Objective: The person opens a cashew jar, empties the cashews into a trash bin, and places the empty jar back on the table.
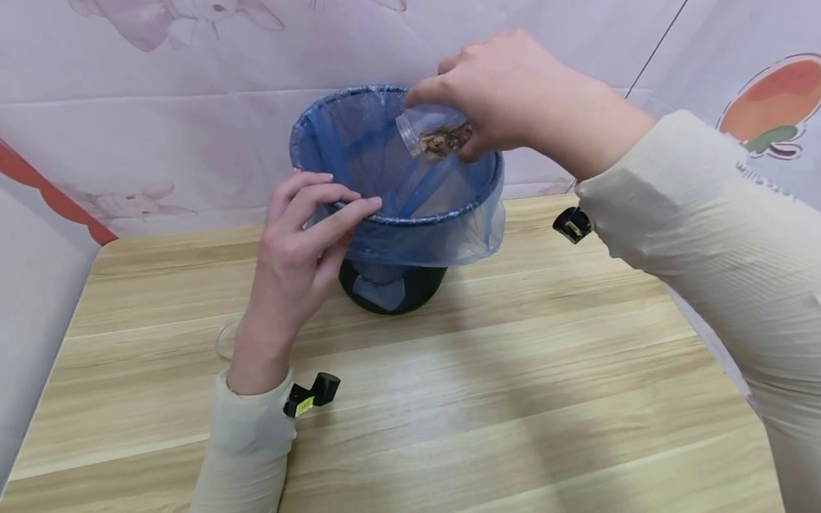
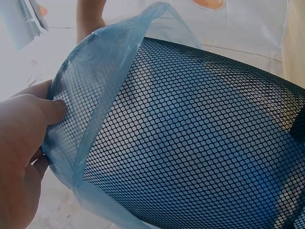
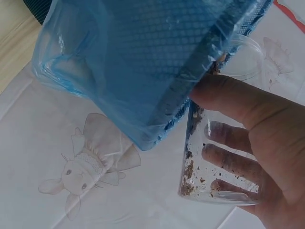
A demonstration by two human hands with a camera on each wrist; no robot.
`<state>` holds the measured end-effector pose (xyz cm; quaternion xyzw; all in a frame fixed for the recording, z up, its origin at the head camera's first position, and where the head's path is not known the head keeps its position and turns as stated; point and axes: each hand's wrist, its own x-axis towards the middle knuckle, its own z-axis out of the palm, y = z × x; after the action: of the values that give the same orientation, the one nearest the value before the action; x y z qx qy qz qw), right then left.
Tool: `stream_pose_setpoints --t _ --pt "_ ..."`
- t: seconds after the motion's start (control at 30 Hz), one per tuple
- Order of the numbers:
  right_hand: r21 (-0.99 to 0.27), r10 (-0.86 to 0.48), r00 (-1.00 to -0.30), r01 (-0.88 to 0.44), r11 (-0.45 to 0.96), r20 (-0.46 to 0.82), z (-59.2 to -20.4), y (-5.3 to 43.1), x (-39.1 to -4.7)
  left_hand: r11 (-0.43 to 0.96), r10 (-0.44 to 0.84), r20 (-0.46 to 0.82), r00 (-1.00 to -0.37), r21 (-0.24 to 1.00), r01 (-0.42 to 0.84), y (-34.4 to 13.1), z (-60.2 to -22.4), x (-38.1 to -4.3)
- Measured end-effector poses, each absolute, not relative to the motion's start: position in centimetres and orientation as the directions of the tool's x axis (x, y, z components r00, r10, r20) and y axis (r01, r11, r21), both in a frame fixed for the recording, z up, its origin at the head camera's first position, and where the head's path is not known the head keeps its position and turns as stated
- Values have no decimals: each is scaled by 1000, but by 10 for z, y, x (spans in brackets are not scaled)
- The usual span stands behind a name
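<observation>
A black mesh wastebasket (image 1: 420, 288) stands on the table, lined with a blue plastic bag (image 1: 423, 246) folded over its rim. My left hand (image 1: 301, 242) holds the near left of the rim. In the left wrist view the thumb (image 2: 56, 112) lies on the outside of the bag, with other fingers behind the edge. Over the basket's mouth, my right hand (image 1: 494, 92) grips a clear plastic jar (image 1: 417, 128), tipped on its side with its mouth to the left. Brown dry flakes (image 1: 442, 142) lie inside it, and bits cling to its wall in the right wrist view.
Beside the left wrist, a clear round rim (image 1: 224, 338) lies partly hidden on the wooden table (image 1: 410, 399). A pale wall covering (image 1: 212, 64) with rabbit pictures rises close behind the basket. Small black cameras (image 1: 573, 225) are worn at both wrists.
</observation>
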<state>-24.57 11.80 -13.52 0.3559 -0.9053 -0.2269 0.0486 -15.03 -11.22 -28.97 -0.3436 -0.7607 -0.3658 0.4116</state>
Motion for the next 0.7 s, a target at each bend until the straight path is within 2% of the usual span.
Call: stream_pose_setpoints --t 0.7 --pt "503 -681 -731 -603 619 -39 -132 114 -243 496 223 876 -427 275 823 -112 -290 -150"
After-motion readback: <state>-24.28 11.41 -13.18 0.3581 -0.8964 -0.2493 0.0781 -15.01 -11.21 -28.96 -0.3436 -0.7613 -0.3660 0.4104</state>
